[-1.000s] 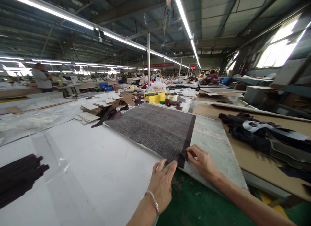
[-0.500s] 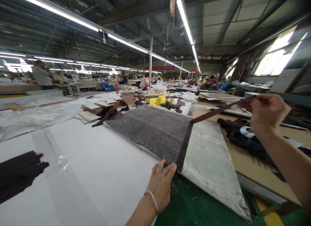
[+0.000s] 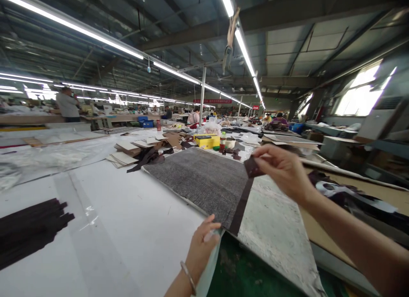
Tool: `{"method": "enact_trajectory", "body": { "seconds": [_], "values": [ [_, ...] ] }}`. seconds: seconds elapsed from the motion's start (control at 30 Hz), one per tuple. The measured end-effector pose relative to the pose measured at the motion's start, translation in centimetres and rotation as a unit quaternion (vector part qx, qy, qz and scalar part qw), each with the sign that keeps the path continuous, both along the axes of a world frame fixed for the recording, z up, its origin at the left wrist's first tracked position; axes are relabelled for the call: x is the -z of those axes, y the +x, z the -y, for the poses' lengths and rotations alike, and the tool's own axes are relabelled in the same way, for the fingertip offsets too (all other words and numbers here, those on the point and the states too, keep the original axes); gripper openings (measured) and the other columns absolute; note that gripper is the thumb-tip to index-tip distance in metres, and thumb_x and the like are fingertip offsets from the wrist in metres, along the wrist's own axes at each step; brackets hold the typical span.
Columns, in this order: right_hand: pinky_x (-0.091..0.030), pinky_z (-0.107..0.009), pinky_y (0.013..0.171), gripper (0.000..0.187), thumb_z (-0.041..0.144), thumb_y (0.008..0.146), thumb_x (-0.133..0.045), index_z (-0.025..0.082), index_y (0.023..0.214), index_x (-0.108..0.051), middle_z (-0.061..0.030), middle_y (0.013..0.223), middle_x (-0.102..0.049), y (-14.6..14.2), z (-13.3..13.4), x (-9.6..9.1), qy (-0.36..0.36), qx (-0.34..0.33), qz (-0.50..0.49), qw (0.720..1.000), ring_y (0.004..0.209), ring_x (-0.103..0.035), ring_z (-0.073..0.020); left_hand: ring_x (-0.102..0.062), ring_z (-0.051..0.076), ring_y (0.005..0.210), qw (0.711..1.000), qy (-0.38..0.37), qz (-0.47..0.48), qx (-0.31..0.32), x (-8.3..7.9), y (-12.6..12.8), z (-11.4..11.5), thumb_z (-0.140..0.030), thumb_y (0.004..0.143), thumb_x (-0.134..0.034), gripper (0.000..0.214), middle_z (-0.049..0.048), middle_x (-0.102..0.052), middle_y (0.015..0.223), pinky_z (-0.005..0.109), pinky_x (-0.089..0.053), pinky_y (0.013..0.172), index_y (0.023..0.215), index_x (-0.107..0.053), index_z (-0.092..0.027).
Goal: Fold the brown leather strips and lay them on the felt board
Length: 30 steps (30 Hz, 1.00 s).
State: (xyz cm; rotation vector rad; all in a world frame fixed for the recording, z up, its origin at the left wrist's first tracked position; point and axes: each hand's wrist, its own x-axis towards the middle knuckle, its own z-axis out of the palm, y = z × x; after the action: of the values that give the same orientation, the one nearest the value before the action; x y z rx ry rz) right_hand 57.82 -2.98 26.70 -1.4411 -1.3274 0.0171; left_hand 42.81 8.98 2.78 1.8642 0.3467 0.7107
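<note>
My right hand [image 3: 284, 171] pinches the end of a dark brown fabric strip [image 3: 241, 209] over the far right corner of a grey textured sheet [image 3: 201, 173]. The rest of that strip lies flat along the sheet's right edge. Under both is a pale, stained board [image 3: 271, 220], bare on its right side. My left hand [image 3: 204, 239], with a bracelet [image 3: 188, 278] on the wrist, is at the near edge of the sheet. Its fingers are curved and apart, with nothing seen in them. A stack of dark fabric strips [image 3: 32, 229] lies on the white table [image 3: 128, 229] at left.
Pale cards [image 3: 123, 157] and dark scraps [image 3: 148, 156] lie beyond the sheet's left corner. Behind it stand a yellow box [image 3: 207, 141] and a bottle [image 3: 223, 142]. Dark cloth and white pieces [image 3: 354, 192] rest on cardboard at right. A person [image 3: 67, 105] stands far left.
My right hand has come left and inward with the strip's end, which was stretched out to the right before. My left hand has drawn back slightly, its fingers more curled.
</note>
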Motion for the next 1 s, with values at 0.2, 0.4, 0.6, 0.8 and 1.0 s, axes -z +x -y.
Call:
{"method": "enact_trajectory", "body": {
  "seconds": [0.2, 0.4, 0.6, 0.8, 1.0],
  "values": [
    [-0.051, -0.025, 0.057, 0.028, 0.045, 0.083, -0.064, 0.018, 0.085, -0.055, 0.0027, 0.066, -0.058, -7.7, -6.5, 6.7, -0.105, -0.166, -0.095, 0.976, 0.059, -0.060, -0.0129, -0.064, 0.022, 0.096, 0.989, -0.093, 0.030, -0.111, -4.5, -10.1, -1.9, -0.032, 0.086, -0.051, 0.030, 0.0087, -0.068, 0.101, 0.034, -0.049, 0.087, 0.108, -0.063, -0.017],
    [-0.050, -0.026, 0.059, 0.034, 0.048, 0.078, -0.070, 0.018, 0.082, -0.055, 0.0022, 0.064, -0.059, -15.7, -11.6, 9.8, -0.159, -0.313, -0.180, 0.919, 0.059, -0.061, -0.0142, -0.060, 0.020, 0.090, 0.946, -0.067, 0.089, -0.304, -9.4, -19.3, -0.5, -0.037, 0.083, -0.059, 0.026, 0.0043, -0.065, 0.096, 0.031, -0.046, 0.080, 0.104, -0.060, -0.022],
    [-0.046, -0.026, 0.058, 0.032, 0.048, 0.081, -0.067, 0.018, 0.082, -0.056, 0.0004, 0.065, -0.061, -24.0, -14.1, 11.7, -0.180, -0.391, -0.171, 0.886, 0.060, -0.057, -0.0145, -0.058, 0.019, 0.087, 0.908, 0.010, 0.047, -0.417, -9.1, -23.8, 0.9, -0.025, 0.081, -0.059, 0.015, 0.0019, -0.064, 0.092, 0.030, -0.043, 0.074, 0.096, -0.057, -0.023],
    [-0.044, -0.028, 0.060, 0.020, 0.041, 0.087, -0.058, 0.021, 0.083, -0.057, 0.0004, 0.071, -0.056, -30.5, -14.4, 13.6, -0.158, -0.415, -0.066, 0.893, 0.065, -0.053, -0.0160, -0.055, 0.015, 0.072, 0.860, 0.043, 0.071, -0.503, -7.8, -29.0, 1.4, -0.020, 0.088, -0.046, 0.013, 0.0000, -0.062, 0.078, 0.026, -0.040, 0.067, 0.082, -0.057, -0.021],
    [-0.047, -0.030, 0.069, 0.026, 0.033, 0.085, -0.059, 0.026, 0.109, -0.052, -0.0015, 0.092, -0.056, -34.4, -15.1, 14.8, -0.122, -0.436, 0.001, 0.892, 0.074, -0.052, -0.0167, -0.046, 0.013, 0.062, 0.839, -0.073, 0.092, -0.531, -6.8, -34.3, 2.5, -0.037, 0.088, -0.053, 0.024, -0.0020, -0.054, 0.065, 0.023, -0.036, 0.059, 0.072, -0.055, -0.020]
  ]
}}
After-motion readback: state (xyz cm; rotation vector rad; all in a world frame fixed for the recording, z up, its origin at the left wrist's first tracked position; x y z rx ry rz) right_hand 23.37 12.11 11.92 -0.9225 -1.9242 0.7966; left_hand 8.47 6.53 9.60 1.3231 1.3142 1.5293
